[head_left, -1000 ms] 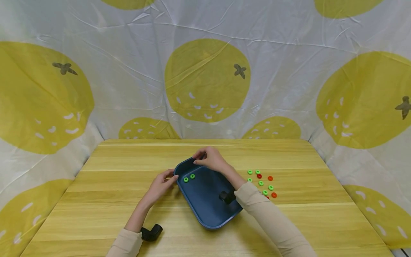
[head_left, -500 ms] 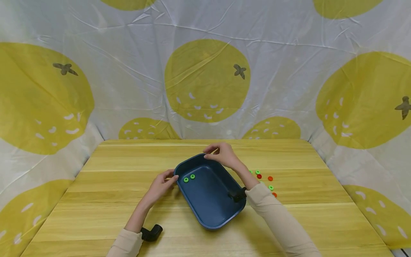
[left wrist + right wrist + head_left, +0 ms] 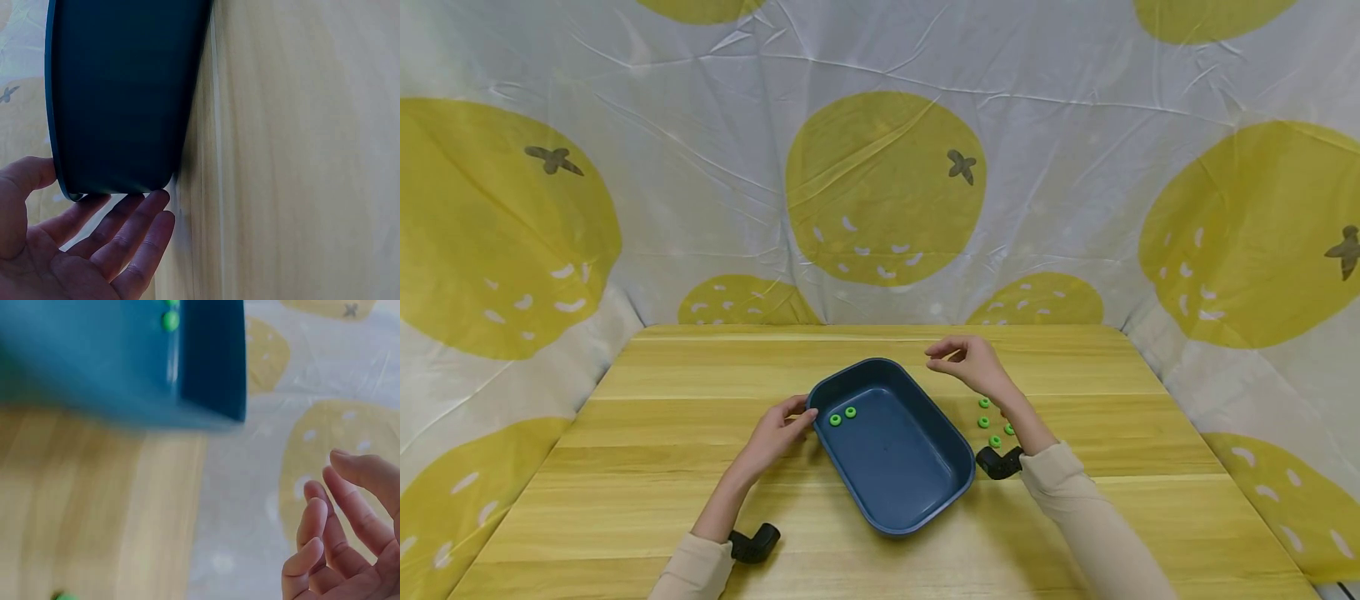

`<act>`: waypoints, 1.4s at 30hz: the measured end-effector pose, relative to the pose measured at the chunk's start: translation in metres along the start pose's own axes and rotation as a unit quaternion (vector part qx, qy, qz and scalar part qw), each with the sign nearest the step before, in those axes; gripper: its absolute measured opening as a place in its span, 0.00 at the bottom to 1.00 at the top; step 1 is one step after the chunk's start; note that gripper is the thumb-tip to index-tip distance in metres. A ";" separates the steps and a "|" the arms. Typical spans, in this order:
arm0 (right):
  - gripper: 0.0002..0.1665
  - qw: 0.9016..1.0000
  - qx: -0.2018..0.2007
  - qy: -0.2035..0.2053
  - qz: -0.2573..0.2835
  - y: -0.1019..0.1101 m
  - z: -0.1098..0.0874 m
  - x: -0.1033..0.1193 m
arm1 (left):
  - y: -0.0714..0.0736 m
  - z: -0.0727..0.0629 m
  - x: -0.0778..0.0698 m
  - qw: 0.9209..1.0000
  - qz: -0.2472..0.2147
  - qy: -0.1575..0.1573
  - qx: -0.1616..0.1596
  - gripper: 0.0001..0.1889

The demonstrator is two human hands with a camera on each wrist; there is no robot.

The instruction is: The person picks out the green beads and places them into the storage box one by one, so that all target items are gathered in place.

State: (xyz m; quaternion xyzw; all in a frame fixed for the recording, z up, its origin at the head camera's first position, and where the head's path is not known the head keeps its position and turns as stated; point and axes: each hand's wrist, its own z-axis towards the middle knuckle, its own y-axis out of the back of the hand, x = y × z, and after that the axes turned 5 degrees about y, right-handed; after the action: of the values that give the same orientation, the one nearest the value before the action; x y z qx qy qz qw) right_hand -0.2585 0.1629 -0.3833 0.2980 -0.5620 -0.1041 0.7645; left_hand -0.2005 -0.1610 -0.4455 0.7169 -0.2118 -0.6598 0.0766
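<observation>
A dark blue rectangular tray (image 3: 895, 475) sits at an angle on the table. My left hand (image 3: 778, 432) grips its left corner, thumb over the rim and fingers against the outer wall, as the left wrist view shows. Two small green rings (image 3: 836, 420) lie inside near that corner. Beyond the tray's far right side, my right hand (image 3: 972, 365) hovers over the table with loosely bent fingers. Nothing shows between the thumb and fingertips (image 3: 317, 490) in the right wrist view.
Several more green rings (image 3: 983, 422) lie on the wooden table (image 3: 685, 433) right of the tray, partly hidden by my right forearm. A sliver of red shows beside that wrist. A fruit-patterned cloth (image 3: 880, 50) hangs behind the table and along both sides.
My right hand has moved from over the tray's far end rightward, past its rim. Its forearm now covers most of the loose rings. Left hand, tray and the two rings inside stay put.
</observation>
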 end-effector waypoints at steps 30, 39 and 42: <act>0.13 0.996 -0.019 -0.079 -0.037 0.017 -0.059 -0.074 | -0.001 0.000 -0.001 1.000 0.000 0.005 -0.008 0.23; 0.09 0.995 -0.022 -0.063 -0.075 0.012 -0.068 -0.087 | 0.000 0.000 -0.002 1.000 -0.004 0.005 -0.001 0.24; 0.08 0.994 -0.022 -0.064 -0.080 0.010 -0.068 -0.089 | 0.000 0.000 -0.001 1.000 -0.003 0.005 -0.001 0.24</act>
State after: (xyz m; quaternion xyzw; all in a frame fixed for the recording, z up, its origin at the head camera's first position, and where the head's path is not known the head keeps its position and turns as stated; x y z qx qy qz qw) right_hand -0.2283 0.2384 -0.4614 0.3177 -0.5818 -0.1965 0.7224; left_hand -0.2006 -0.1603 -0.4443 0.7209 -0.2086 -0.6565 0.0760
